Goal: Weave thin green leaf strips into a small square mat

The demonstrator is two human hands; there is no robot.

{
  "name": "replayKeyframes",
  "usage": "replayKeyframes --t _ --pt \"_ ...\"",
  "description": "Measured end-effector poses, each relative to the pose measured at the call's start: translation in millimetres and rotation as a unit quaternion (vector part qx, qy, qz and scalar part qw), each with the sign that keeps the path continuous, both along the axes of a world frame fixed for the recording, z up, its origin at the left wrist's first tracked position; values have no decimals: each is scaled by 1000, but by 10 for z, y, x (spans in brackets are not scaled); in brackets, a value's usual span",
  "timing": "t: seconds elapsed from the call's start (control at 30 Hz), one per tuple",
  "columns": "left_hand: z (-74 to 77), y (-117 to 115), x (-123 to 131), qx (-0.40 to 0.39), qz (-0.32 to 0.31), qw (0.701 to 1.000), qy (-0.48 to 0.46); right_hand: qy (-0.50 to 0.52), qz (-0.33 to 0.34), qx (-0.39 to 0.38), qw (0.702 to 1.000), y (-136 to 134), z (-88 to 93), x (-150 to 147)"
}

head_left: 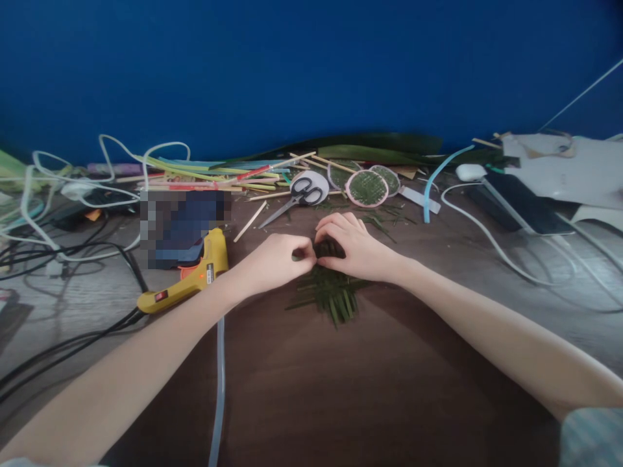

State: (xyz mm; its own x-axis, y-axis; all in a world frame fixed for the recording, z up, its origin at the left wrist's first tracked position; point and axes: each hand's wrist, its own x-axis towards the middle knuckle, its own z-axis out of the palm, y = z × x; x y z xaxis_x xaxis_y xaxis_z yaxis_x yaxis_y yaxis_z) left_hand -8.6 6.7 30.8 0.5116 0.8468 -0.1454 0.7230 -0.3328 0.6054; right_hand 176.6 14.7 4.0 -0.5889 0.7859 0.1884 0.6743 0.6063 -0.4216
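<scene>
The glue gun (182,287) looks like smooth plastic — the scissor blades (277,213) like metal — the leaf strips (337,295) rough, the table (341,383) woody.

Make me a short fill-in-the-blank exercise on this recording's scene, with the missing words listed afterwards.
1. The glue gun has a ____ body.
2. Of the left hand and the right hand, the one nearer the glue gun is the ____.
3. The strips at the hands are ____ in colour.
4. The wall is ____.

Missing words: yellow; left; green; blue.
</scene>
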Motion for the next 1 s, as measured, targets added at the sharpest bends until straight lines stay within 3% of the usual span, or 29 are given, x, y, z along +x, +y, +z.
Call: replayKeyframes --t 0.27,0.5,1.0 --pt "1 2 -3 -3 -7 1000 -2 -4 18 -20 1000 -23 41 -15" --pt "10 1 -6 0 -8 1000 5 -32 53 13 998 -29 55 -8" --pt "13 11 -20 2 -16 1000 2 98 124 -41 987 10 92 51"
